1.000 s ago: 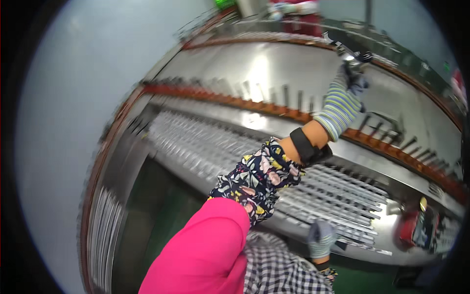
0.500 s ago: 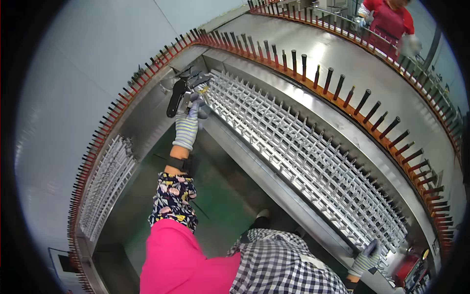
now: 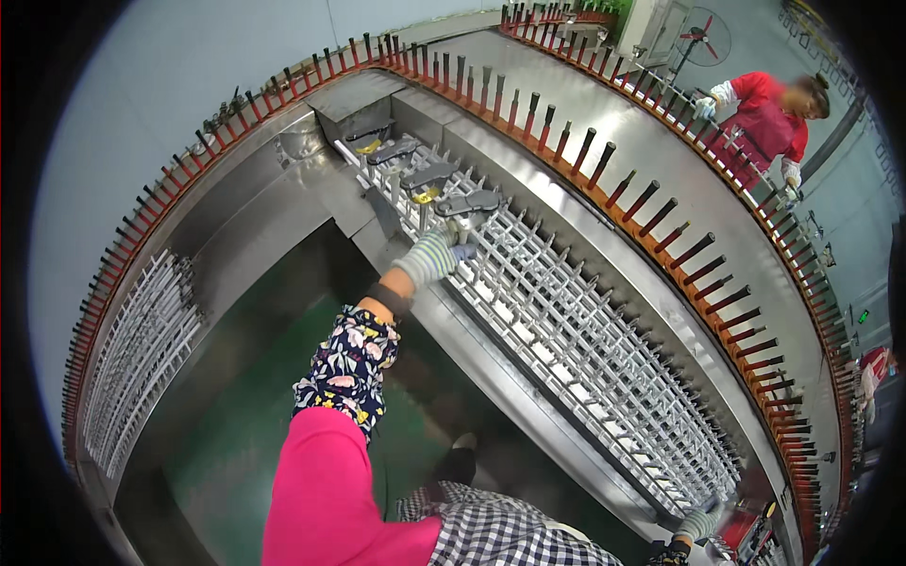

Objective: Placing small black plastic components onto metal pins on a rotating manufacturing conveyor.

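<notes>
While our gloved left hand [image 3: 436, 255] pinches a dark insole [image 3: 469, 201] onto the peg rack [image 3: 566, 330].
We could knock neighbouring pieces loose; whether our right hand [image 3: 700, 524] grips anything, we cannot tell.

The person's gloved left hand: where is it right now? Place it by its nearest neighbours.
In the head view, the left hand is left of centre, reaching onto the near end of the grey pin rack, just below the nearest dark sole-shaped piece sitting on the pins.
</notes>
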{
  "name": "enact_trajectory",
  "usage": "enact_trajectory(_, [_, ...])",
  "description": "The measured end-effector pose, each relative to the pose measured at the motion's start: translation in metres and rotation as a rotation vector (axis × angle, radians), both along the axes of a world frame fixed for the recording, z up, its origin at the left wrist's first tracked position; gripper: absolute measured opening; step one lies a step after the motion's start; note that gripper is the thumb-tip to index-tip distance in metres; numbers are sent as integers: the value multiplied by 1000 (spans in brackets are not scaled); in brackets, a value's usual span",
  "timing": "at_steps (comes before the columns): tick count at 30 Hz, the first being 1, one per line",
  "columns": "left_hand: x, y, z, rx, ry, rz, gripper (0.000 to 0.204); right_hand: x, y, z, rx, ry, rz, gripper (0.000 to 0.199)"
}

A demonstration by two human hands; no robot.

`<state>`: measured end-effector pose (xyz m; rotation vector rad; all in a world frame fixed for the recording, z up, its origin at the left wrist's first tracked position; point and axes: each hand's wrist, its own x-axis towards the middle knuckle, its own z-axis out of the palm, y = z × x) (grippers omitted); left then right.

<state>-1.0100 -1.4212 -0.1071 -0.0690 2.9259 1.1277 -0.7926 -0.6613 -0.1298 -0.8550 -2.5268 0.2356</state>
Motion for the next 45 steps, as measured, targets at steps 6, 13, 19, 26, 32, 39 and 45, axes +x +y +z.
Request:
enact_trajectory(6, [15, 17, 4, 247, 170, 136, 24, -1, 5, 8, 85, -160, -65, 20])
enact_trajectory(13, [10, 11, -7, -113, 60, 199, 26, -6, -24, 23, 64, -236, -110, 28])
enact_trajectory(19, [10, 19, -33, 65, 106, 133, 38, 1, -62, 47, -117, -97, 67, 39])
enact_trajectory(26, [115, 106, -4, 487, 226, 385, 52, 10, -17, 38, -562, 317, 203, 22])
enact_trajectory(32, [154, 379, 148, 710, 157, -168, 46, 35, 27, 67, 40, 125, 484, 8])
enact_trajectory(39, [90, 646, 175, 591, -251, -610, 66, 26, 56, 44, -371, 285, 816, 10])
enact_trajectory(45, [-8, 808, 109, 315, -43, -593, 75, 22, 72, 24, -461, 331, 912, 15])
